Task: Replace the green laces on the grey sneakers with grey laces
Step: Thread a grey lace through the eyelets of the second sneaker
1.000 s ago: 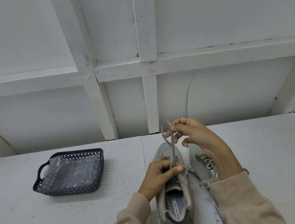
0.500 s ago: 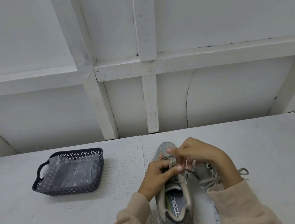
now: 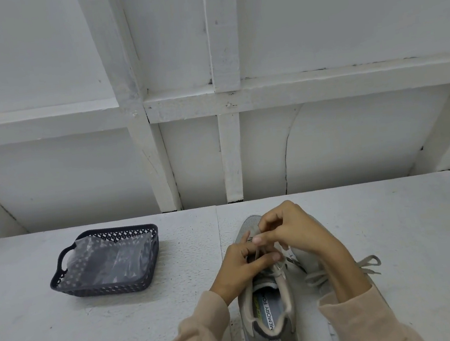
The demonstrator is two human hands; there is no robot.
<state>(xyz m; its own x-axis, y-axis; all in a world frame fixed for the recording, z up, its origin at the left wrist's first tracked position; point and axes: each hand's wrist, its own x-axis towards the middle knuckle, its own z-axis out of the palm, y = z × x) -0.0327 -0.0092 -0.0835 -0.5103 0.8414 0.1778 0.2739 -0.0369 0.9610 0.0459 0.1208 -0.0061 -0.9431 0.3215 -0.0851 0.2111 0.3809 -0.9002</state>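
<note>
Two grey sneakers stand side by side on the white table, heels toward me. Over the tongue of the left sneaker (image 3: 266, 312) my left hand (image 3: 238, 267) pinches the grey lace (image 3: 258, 251) where it crosses. My right hand (image 3: 293, 227) grips the same lace just above, fingers curled close to the shoe's toe end. The right sneaker (image 3: 311, 261) is mostly hidden behind my right forearm; its tied grey lace loops (image 3: 368, 264) stick out to the right. No green lace is visible.
A dark perforated basket (image 3: 61, 281) holding a clear plastic bag (image 3: 110, 261) sits on the table's left side. A white wall with wooden beams (image 3: 233, 152) rises behind the table's back edge.
My right hand, which held the lace raised above the shoe, has come down to the laces next to my left hand. The left hand stayed on the tongue.
</note>
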